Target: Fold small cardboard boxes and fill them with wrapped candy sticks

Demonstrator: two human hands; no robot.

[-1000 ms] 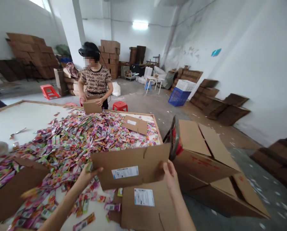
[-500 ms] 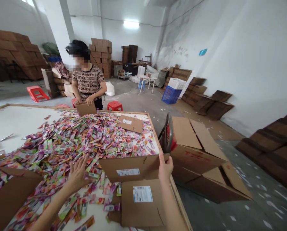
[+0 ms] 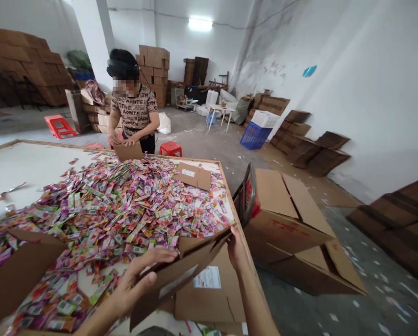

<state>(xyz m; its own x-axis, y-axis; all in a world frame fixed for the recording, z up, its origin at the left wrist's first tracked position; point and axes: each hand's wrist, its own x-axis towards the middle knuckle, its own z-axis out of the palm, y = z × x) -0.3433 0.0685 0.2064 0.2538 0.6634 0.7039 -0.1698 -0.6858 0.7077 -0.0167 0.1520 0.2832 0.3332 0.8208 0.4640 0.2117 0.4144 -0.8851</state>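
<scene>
A flattened-looking cardboard box (image 3: 173,284) with a white label is tilted over the near right part of the table. My right hand (image 3: 236,247) grips its right upper corner. At its left end my left hand (image 3: 138,275) has the thumb on the near side and the fingers over the far side of the top edge. Beneath lies another labelled cardboard box (image 3: 212,303), partly covered. Beyond both hands spreads a large heap of small colourful packets (image 3: 124,200), in purple, green and orange wrappers.
The white table (image 3: 26,163) has a raised wooden rim. An open carton (image 3: 16,275) stands at left, a small labelled box (image 3: 194,176) at the heap's far right. Large cartons (image 3: 282,224) lean by a metal-framed chair (image 3: 247,196) on the right. Across the table a co-worker (image 3: 133,107) handles a box.
My left hand has come from above the packets to the box's left end. The box has swung from nearly level to slanting, its left end nearer me. The co-worker's head has dipped.
</scene>
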